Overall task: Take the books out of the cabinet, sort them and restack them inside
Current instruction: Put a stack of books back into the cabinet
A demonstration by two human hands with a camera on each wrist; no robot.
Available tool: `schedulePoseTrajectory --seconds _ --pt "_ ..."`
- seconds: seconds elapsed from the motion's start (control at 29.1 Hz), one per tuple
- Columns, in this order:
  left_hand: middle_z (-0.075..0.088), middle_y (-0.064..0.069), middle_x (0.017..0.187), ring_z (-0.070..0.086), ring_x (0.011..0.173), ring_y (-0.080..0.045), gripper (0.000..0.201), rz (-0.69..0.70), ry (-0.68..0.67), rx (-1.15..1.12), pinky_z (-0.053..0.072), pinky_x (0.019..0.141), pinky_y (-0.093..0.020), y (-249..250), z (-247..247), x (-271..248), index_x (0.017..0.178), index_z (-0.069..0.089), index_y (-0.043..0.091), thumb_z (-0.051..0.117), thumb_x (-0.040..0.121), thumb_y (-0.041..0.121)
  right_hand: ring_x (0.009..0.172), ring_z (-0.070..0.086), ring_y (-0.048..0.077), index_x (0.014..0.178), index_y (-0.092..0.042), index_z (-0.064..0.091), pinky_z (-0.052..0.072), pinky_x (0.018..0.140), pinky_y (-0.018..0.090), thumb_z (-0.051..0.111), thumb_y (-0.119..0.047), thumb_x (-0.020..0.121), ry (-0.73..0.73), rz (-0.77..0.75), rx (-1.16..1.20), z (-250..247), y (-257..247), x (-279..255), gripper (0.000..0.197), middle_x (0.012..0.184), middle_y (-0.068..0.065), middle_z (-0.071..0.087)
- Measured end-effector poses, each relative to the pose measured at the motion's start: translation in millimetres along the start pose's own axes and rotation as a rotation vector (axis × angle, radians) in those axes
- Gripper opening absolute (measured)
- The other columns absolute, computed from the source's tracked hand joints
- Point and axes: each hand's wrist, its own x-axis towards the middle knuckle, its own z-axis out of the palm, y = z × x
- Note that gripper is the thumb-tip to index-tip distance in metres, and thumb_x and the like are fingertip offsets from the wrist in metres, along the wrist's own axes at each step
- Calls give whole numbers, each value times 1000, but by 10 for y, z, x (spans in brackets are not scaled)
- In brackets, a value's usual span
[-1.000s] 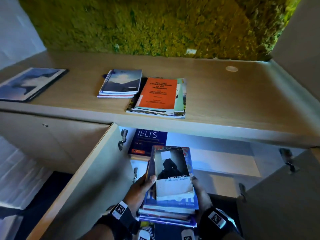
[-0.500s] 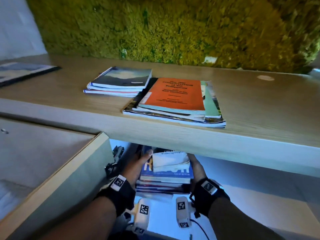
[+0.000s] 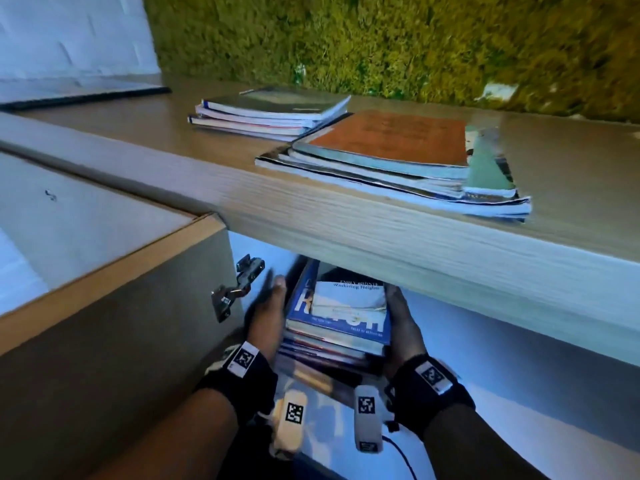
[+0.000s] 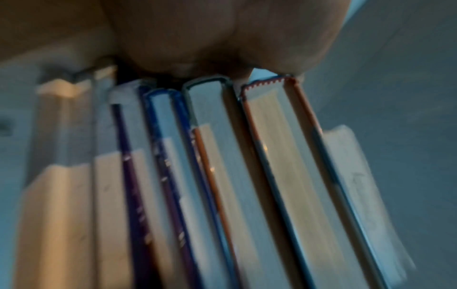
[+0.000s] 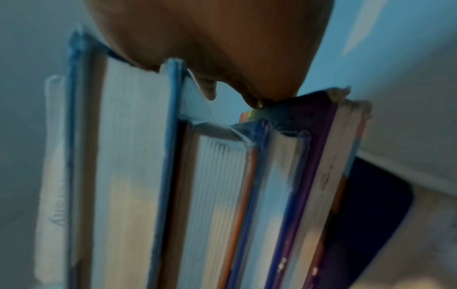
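A stack of books (image 3: 341,317) with a small white paperback (image 3: 349,296) on top sits between my two hands inside the open cabinet, partly hidden under the countertop edge. My left hand (image 3: 268,317) holds its left side, thumb raised beside the blue cover. My right hand (image 3: 403,323) grips the right side. In the left wrist view my left hand (image 4: 210,39) lies against the book edges (image 4: 222,176). The right wrist view shows my right hand (image 5: 222,48) curled on the stack (image 5: 197,176).
On the wooden countertop (image 3: 346,230) lie a pile topped by an orange book (image 3: 391,140), a pile of notebooks (image 3: 273,110) and a flat dark book (image 3: 86,95) far left. The open cabinet door (image 3: 104,306) with its hinge (image 3: 235,289) stands left of my hands.
Both hands have carried the stack forward and down, from in front of the cabinet to inside it under the countertop. My left thumb has come off the top cover.
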Motion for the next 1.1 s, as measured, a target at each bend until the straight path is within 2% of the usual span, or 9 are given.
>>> schedulePoseTrajectory --seconds 0.07,0.17,0.24,0.45,0.55,0.69,0.82,0.96,1.1 --pt "49 6 147 43 139 -16 66 48 59 -70 30 120 -41 -145 10 -152 148 47 26 37 96 67 74 77 18 109 -21 75 58 57 27 60 -51 91 -72 -5 -10 -19 72 107 38 93 3 80" --pt "43 8 153 39 142 -11 54 130 144 -141 30 118 -32 -343 36 -304 148 46 29 40 101 55 107 71 38 134 -17 61 57 90 57 78 -68 65 -97 -3 -47 49 249 209 88 126 18 69" --pt "27 14 160 27 145 -3 51 198 132 -45 25 115 -25 -474 57 -449 156 28 33 37 107 42 111 68 42 135 -24 60 52 93 67 78 -66 71 -72 -10 -17 100 313 228 79 129 18 67" --pt "2 9 168 8 154 -12 71 72 173 25 9 122 -29 -637 170 -603 161 3 28 45 104 35 92 75 37 131 -29 64 61 72 52 69 -73 75 -39 80 -35 201 447 404 71 121 16 72" --pt "-7 10 168 2 154 -12 76 35 197 -23 8 114 -24 -520 310 -592 161 -2 28 44 102 46 121 65 30 137 -43 56 50 101 56 59 -91 63 -37 48 -257 110 474 528 88 143 1 60" --pt "-1 11 168 12 153 -15 81 32 251 -100 20 113 -30 -536 345 -606 160 3 35 50 97 54 97 63 7 114 -38 63 49 86 32 52 -68 90 -85 -147 -402 -39 192 449 40 107 -17 66" --pt "6 13 168 21 152 -21 110 0 259 -190 28 120 -51 -497 371 -578 155 7 50 48 63 95 105 66 21 92 -41 65 48 104 43 52 -54 94 -53 -234 -385 15 30 712 18 111 -3 71" --pt "15 4 166 30 149 -30 121 -25 278 -239 37 114 -57 -383 435 -488 152 9 53 49 48 102 123 60 21 125 -49 58 41 114 47 52 -92 66 -162 -171 -441 195 124 780 74 141 -8 59" --pt "6 6 167 30 149 -30 125 -33 264 -244 40 111 -57 -353 444 -440 150 5 55 61 46 97 120 66 25 131 -34 64 47 107 45 57 -92 63 -139 -164 -406 93 156 765 89 133 -1 68"
